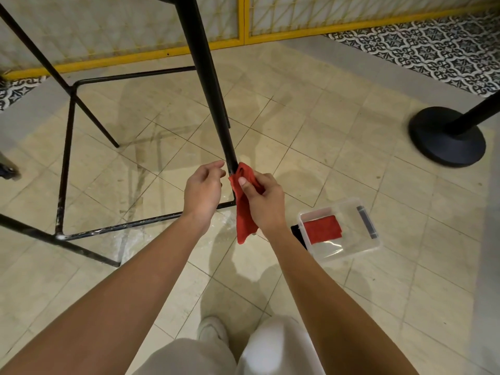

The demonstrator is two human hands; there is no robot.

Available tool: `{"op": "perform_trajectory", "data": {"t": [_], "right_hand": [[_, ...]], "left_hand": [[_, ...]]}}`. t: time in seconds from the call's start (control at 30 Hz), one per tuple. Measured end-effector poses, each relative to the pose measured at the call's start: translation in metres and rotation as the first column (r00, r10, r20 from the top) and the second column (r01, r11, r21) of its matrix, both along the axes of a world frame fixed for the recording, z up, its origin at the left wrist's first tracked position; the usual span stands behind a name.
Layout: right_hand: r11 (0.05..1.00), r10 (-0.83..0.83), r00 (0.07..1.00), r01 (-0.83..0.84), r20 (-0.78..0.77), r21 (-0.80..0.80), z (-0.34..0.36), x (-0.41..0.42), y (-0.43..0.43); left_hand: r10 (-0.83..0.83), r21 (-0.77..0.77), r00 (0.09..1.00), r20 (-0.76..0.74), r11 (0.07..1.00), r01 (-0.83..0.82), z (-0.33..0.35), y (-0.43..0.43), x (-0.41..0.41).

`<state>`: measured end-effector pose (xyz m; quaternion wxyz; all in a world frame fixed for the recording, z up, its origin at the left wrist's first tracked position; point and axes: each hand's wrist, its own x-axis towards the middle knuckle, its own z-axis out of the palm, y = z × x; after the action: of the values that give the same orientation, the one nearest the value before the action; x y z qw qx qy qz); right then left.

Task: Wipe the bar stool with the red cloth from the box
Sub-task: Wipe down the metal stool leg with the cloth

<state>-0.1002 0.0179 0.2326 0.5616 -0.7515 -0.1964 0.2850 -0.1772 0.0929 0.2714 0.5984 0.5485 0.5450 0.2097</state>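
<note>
The black metal bar stool (205, 77) stands in front of me, its seat cut off by the top edge. My right hand (263, 201) grips a red cloth (243, 212) and holds it against the lower part of the stool's near leg, with the cloth's tail hanging down. My left hand (204, 190) hovers just left of that leg with loosely curled fingers and holds nothing. A clear plastic box (359, 239) lies on the floor to the right, with another red cloth (322, 228) inside it.
The stool's foot rails (121, 227) run low across the left. A black round post base (446, 139) stands at the right. A yellow-framed screen (243, 31) closes the back. My shoe (213, 328) and pale trousers show below, on beige floor tiles.
</note>
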Motion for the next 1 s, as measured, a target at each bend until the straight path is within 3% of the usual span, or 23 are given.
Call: {"op": "perform_trajectory", "data": {"t": [0.23, 0.43, 0.57, 0.63, 0.8, 0.87, 0.93, 1.0], "right_hand": [[0.909, 0.103, 0.989, -0.137, -0.107, -0.394, -0.028, 0.008, -0.007], [0.984, -0.025, 0.981, -0.010, -0.194, -0.176, -0.035, 0.000, -0.006], [0.937, 0.007, 0.987, -0.063, -0.161, -0.343, -0.042, 0.000, -0.005], [0.933, 0.022, 0.991, -0.067, -0.130, -0.354, -0.038, 0.001, -0.005], [1.000, 0.005, 0.996, -0.007, -0.086, -0.023, -0.008, 0.001, 0.000], [1.000, -0.002, 0.995, 0.004, -0.096, 0.026, 0.002, -0.001, 0.002], [1.000, 0.007, 0.995, -0.009, -0.097, -0.026, 0.006, -0.003, 0.003], [0.984, 0.030, 0.998, -0.038, -0.049, -0.175, 0.009, -0.002, 0.002]], "left_hand": [[-0.006, -0.018, 1.000, -0.010, 1.000, 0.006, -0.007, 0.004, -0.006], [0.010, -0.036, 1.000, -0.008, 0.999, -0.011, -0.010, 0.008, -0.006], [-0.008, -0.026, 1.000, -0.025, 1.000, 0.007, -0.012, 0.006, -0.009], [-0.005, -0.025, 1.000, -0.028, 1.000, 0.004, -0.012, 0.004, -0.010], [0.000, -0.020, 1.000, -0.005, 1.000, 0.000, -0.005, -0.001, -0.003], [-0.007, -0.012, 1.000, -0.004, 1.000, 0.007, -0.003, -0.007, -0.001], [-0.018, -0.004, 1.000, -0.010, 1.000, 0.018, -0.002, -0.013, -0.002], [-0.009, -0.019, 1.000, -0.018, 1.000, 0.009, 0.000, -0.018, -0.004]]}}
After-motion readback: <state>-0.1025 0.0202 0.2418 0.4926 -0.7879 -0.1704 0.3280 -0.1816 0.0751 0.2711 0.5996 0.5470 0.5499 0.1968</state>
